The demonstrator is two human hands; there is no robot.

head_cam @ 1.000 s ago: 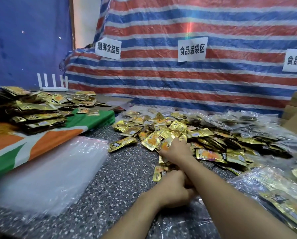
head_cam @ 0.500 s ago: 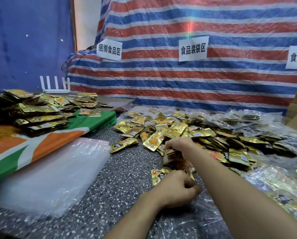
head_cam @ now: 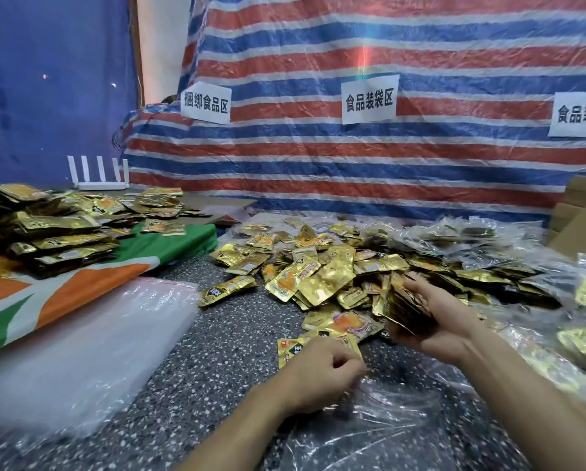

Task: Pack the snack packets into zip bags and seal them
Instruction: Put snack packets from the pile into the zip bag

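Observation:
A big loose pile of gold snack packets (head_cam: 322,263) covers the middle of the speckled table. My right hand (head_cam: 434,317) is turned palm up just above the pile's near edge and grips a stack of gold packets (head_cam: 397,300) held on edge. My left hand (head_cam: 322,375) sits lower, fingers curled, pinching the rim of a clear zip bag (head_cam: 386,426) that lies crumpled on the table under my forearms. A single packet (head_cam: 291,348) lies flat just beyond its knuckles.
A stack of empty clear zip bags (head_cam: 91,341) lies at the left. Behind it, bundled gold packets (head_cam: 53,232) rest on a green, orange and white cloth (head_cam: 81,283). Filled bags (head_cam: 573,334) crowd the right, cardboard boxes (head_cam: 580,215) stand beyond, and a striped tarp (head_cam: 386,164) backs the table.
My right hand has lifted out of the pile and turned palm up with a stack of packets in it. My left hand stayed by the zip bag, drawing slightly nearer.

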